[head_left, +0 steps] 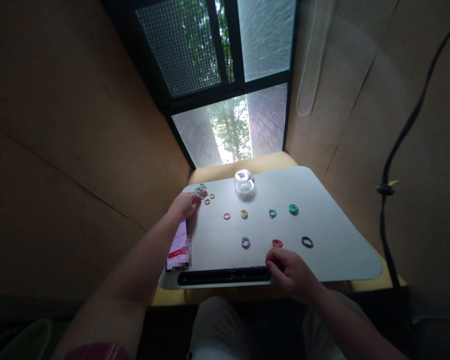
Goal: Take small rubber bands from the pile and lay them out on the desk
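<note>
My left hand point(186, 204) reaches to the far left of the white board, its fingers pressed together at the edge of a mixed pile of coloured hair ties point(201, 191). What its fingertips hold, if anything, is hidden. Near the front edge, my right hand point(289, 272) rests with curled fingers just below a red hair tie point(277, 243); nothing shows in it. Sorted by colour, others lie apart: pink point(227, 216), yellow point(244, 214), blue point(272, 213), green point(293, 209), purple point(245, 242) and a dark one point(307, 242).
A clear round container point(244, 184) stands at the back of the white board point(217, 250). A phone point(178, 247) lies along the left edge. A black slotted strip point(225, 276) runs along the front. Walls flank the board, and a dark cable point(388, 150) hangs right.
</note>
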Demonstrator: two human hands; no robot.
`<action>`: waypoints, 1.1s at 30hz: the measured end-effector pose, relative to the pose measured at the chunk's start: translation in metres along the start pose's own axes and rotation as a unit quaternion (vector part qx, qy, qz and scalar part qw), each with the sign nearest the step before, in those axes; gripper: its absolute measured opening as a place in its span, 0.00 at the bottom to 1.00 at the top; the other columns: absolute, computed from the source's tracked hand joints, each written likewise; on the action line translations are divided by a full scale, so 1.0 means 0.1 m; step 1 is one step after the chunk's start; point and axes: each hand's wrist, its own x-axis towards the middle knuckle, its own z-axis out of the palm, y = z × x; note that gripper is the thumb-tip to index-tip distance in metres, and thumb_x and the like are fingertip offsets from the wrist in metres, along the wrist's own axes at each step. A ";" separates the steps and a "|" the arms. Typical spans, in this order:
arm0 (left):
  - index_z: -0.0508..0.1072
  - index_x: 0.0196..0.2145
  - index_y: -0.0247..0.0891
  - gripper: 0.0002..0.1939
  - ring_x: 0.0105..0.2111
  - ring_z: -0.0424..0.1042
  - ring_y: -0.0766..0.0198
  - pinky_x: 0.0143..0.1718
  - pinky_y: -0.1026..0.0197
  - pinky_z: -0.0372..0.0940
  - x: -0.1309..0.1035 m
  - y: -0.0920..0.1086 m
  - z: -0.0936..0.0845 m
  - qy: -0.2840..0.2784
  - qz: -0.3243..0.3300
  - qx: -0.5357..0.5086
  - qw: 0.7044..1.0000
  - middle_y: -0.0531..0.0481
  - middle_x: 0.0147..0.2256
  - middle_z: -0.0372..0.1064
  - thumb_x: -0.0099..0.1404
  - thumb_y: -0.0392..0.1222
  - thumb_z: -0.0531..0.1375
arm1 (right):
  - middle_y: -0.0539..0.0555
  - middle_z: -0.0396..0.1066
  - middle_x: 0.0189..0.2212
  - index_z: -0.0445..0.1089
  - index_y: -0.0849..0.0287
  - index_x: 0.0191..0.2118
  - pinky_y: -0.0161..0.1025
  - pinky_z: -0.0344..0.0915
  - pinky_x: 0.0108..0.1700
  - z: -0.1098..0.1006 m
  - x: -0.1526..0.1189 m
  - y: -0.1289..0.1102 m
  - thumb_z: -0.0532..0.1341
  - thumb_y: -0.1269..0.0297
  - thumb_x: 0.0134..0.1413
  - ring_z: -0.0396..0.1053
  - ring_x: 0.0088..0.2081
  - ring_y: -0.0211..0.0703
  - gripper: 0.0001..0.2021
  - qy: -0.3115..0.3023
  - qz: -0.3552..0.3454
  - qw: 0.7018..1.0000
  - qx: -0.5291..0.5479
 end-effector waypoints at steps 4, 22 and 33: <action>0.81 0.38 0.42 0.14 0.38 0.74 0.57 0.42 0.60 0.65 -0.01 0.01 0.00 -0.008 -0.046 -0.057 0.997 0.46 0.40 0.77 0.61 0.42 0.56 | 0.49 0.65 0.24 0.64 0.57 0.29 0.36 0.57 0.31 0.00 0.00 0.00 0.54 0.68 0.56 0.62 0.27 0.39 0.06 -0.004 0.000 1.000 -0.007; 0.74 0.38 0.35 0.12 0.31 0.72 0.64 0.31 0.64 0.64 -0.10 0.11 -0.16 0.155 -0.174 -0.303 0.924 0.46 0.33 0.75 0.55 0.41 0.60 | 0.49 0.65 0.23 0.64 0.58 0.28 0.36 0.56 0.31 0.01 0.00 0.01 0.55 0.67 0.56 0.62 0.27 0.38 0.06 0.010 -0.010 1.000 -0.005; 0.75 0.34 0.35 0.08 0.31 0.75 0.63 0.31 0.64 0.67 -0.44 0.55 -0.40 0.166 -0.105 -0.411 0.890 0.47 0.33 0.75 0.56 0.38 0.61 | 0.48 0.64 0.21 0.63 0.58 0.27 0.36 0.57 0.31 0.03 0.00 0.07 0.56 0.68 0.55 0.61 0.25 0.37 0.06 0.023 -0.017 1.000 -0.001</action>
